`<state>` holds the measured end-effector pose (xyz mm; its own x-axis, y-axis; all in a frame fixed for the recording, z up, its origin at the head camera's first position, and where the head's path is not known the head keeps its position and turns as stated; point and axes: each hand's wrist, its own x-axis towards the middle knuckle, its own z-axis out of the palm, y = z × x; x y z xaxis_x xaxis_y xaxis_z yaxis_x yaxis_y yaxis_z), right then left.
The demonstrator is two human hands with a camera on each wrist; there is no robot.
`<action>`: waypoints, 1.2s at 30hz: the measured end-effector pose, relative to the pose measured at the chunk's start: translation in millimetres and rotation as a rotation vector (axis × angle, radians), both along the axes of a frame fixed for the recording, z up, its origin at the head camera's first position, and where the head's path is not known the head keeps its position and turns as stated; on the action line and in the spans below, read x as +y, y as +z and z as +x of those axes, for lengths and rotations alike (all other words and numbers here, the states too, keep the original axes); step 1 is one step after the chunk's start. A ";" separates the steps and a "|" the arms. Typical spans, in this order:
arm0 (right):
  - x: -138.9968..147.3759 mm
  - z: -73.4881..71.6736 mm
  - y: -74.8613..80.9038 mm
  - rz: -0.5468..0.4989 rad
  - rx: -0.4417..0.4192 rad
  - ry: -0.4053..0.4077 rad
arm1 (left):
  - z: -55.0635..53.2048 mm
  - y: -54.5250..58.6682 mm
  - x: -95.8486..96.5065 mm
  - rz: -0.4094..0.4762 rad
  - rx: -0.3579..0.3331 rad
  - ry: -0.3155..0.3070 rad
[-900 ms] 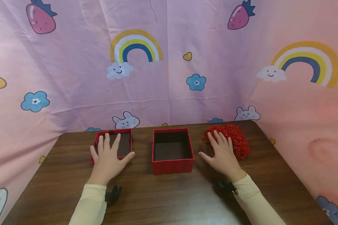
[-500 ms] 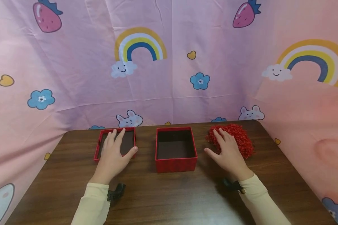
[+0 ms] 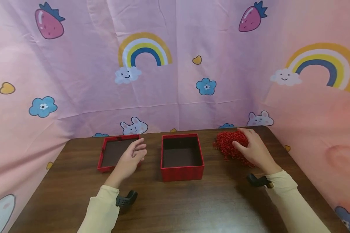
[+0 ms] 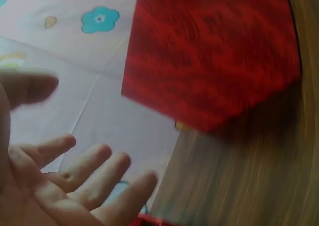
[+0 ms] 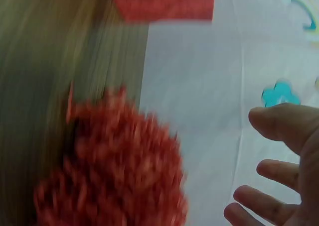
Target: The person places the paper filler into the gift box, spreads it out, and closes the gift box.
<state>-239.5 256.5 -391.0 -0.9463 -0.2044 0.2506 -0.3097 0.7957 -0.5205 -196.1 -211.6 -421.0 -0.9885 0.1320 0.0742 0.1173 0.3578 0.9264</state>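
Box [image 3: 182,174] between hands [image 3: 129,161], shreds [image 3: 228,146] near right hand [image 3: 258,150].

Behind and beside wood-grain tabletop [image 3: 175,207]: pink-and-lilac cloth [image 3: 99,81] printed with 2 rainbows [image 3: 145,41], 2 strawberries [image 3: 49,24], blue flowers [image 3: 206,86].

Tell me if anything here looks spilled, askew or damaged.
Nothing looks clearly damaged or askew. The red shreds lie loose on the table, outside the deep red box, but in one heap, hardly a spill.

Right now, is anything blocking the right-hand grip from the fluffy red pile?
Nothing visible stands between the right-hand grip and the red pile; in the right wrist view, only background cloth shows in the gap.
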 end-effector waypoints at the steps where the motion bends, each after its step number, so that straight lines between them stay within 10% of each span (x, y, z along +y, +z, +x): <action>1: 7.3 -3.9 0.3 0.009 -0.019 -0.005 | -0.7 -0.9 2.7 0.034 -0.027 -0.016; 11: 54.9 -33.3 -7.1 0.102 -0.179 0.055 | -2.6 -15.9 27.8 0.177 -0.252 -0.096; 23: 52.9 -53.3 -21.7 0.181 -0.282 0.072 | 2.9 -22.2 46.0 0.188 -0.282 -0.107; 36: 48.8 -62.4 -32.6 0.226 -0.198 0.076 | 1.2 -25.4 43.6 0.179 -0.303 -0.121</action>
<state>-301.9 305.2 -423.6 -0.9519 -0.3063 0.0030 -0.2833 0.8765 -0.3893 -194.9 -167.9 -446.3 -0.9471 0.2609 -0.1869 -0.1404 0.1871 0.9723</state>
